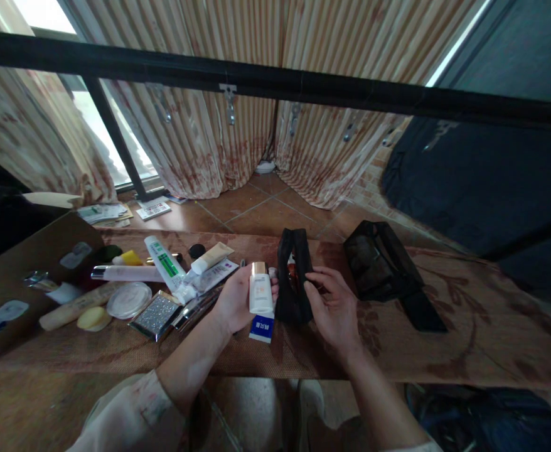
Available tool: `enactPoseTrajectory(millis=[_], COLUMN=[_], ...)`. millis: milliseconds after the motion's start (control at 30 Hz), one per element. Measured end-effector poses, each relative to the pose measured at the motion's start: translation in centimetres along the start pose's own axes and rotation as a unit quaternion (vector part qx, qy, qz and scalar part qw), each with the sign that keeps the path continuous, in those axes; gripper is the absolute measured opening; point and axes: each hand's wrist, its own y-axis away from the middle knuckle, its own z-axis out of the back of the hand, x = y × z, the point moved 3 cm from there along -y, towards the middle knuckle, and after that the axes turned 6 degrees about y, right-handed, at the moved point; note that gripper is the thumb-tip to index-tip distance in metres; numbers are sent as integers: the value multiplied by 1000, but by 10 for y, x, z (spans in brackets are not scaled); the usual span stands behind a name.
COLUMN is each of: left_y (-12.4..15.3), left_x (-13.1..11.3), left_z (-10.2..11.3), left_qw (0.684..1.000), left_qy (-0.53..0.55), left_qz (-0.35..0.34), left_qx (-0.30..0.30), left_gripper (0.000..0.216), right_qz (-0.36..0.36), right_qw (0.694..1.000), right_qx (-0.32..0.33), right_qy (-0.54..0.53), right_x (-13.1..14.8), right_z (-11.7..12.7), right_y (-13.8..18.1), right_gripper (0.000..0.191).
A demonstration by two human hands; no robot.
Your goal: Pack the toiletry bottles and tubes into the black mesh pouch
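My left hand (235, 298) is closed around a small white bottle with a gold cap (260, 294). Just below that bottle, a blue and white packet (261, 328) shows; whether it is held or lies on the cloth I cannot tell. With fingers and thumb, my right hand (334, 304) pinches the right edge of a black pouch (285, 295). The pouch stands open at the top, and something reddish-brown shows inside it. To the left of my left hand lie a white and green tube (165, 258), a beige tube (213, 257) and a glittery silver compact (157, 315).
A black mesh bag (379, 260) stands at the right on the patterned cloth (482, 314). Leftward are a round clear case (128, 299), a yellow sponge (93, 319), a pale pink tube (125, 273) and a cardboard box (16, 270). A dark metal rail (275, 81) crosses in front of curtains.
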Motion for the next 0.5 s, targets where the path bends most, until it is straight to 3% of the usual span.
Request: enactPoseTrajectory(millis=[500], left_y=[4], left_x=[-2], left_z=[0], left_qw=[998], left_qy=[-14], left_qz=[-46], left_qx=[46], left_gripper=[43], right_qz=[1], right_qw=[1000], right_qx=[-1], right_qy=[0], right_x=[0], right_z=[0], right_y=[0], right_gripper=[17])
